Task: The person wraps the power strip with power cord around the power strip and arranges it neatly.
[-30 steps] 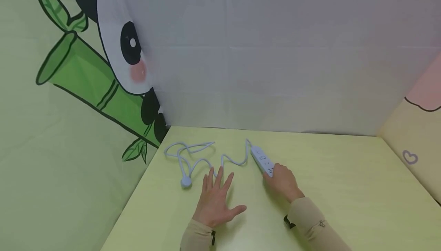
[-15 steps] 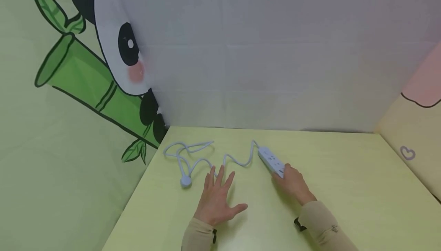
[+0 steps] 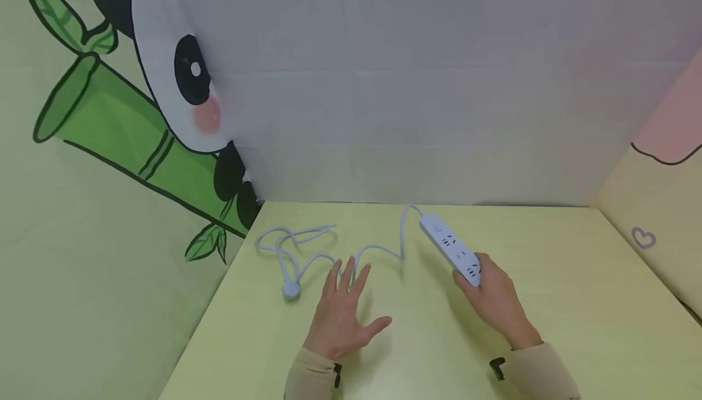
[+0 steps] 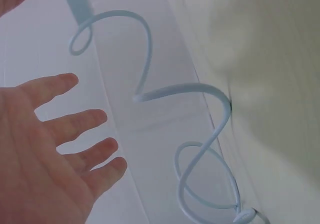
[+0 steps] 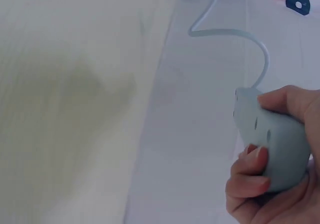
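The right hand (image 3: pixel 498 293) grips the strip (image 3: pixel 451 249) above the table (image 3: pixel 554 278); the left hand (image 3: pixel 341 319), spread, hovers near the cord (image 4: pixel 172 90); a hard pull could tangle it, dragging the plug (image 3: pixel 290 289)

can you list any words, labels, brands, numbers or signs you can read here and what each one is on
No readable words, brands or numbers in any view.
Power strip in the right hand: dark socket slots show; any lettering is too small to read.
Plug: no legible marking.
Drawn heart on the right-hand wall: a plain outline, no text.
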### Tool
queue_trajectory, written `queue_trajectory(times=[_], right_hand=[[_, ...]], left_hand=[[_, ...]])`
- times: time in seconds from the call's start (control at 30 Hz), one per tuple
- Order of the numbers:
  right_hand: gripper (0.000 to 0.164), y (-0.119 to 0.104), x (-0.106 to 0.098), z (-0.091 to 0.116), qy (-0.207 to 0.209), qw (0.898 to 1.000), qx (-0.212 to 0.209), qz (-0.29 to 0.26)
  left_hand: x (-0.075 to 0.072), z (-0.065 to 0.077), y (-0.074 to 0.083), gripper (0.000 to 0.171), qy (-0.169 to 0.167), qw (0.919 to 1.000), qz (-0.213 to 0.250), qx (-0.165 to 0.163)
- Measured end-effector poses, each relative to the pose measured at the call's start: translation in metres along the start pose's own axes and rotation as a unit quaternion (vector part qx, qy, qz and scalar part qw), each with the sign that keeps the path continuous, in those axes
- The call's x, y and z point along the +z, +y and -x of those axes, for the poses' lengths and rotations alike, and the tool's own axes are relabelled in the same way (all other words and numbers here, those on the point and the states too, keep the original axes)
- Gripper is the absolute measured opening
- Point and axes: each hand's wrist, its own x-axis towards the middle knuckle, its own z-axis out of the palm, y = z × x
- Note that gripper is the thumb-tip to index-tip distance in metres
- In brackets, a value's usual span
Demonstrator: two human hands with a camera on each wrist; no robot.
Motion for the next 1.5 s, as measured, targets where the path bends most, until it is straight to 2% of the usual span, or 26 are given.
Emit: queue_trajectory(times=[0.17,0.33,0.63,0.8,0.9,1.13,1.5], right_hand=[[0.068,-0.008,-0.015,0.011,0.028,1.0,-0.011,-0.01],[0.063,-0.013,-0.028,0.023,0.057,0.998,-0.028,-0.017],[0.055,-0.017,-0.044,0.036,0.091,0.994,-0.058,-0.023],[0.056,-0.021,-0.05,0.043,0.095,0.993,-0.071,-0.024],[0.056,-0.024,-0.053,0.048,0.091,0.993,-0.07,-0.03],[0.053,-0.028,-0.055,0.057,0.103,0.99,-0.085,-0.033],[0.05,-0.029,-0.058,0.065,0.11,0.989,-0.091,-0.046]], left_hand=[[-0.01,-0.001,0.005,0.096,0.014,0.9997,0.013,0.014],[-0.021,-0.006,0.008,0.097,0.043,0.998,0.015,0.043],[-0.039,-0.023,0.008,0.097,0.04,0.998,0.007,0.049],[-0.046,-0.039,0.013,0.098,0.056,0.9954,-0.005,0.078],[-0.05,-0.049,0.016,0.1,0.044,0.9955,-0.005,0.084],[-0.048,-0.061,0.02,0.108,-0.026,0.9969,-0.013,0.072],[-0.033,-0.073,0.019,0.103,-0.07,0.9955,-0.01,0.063]])
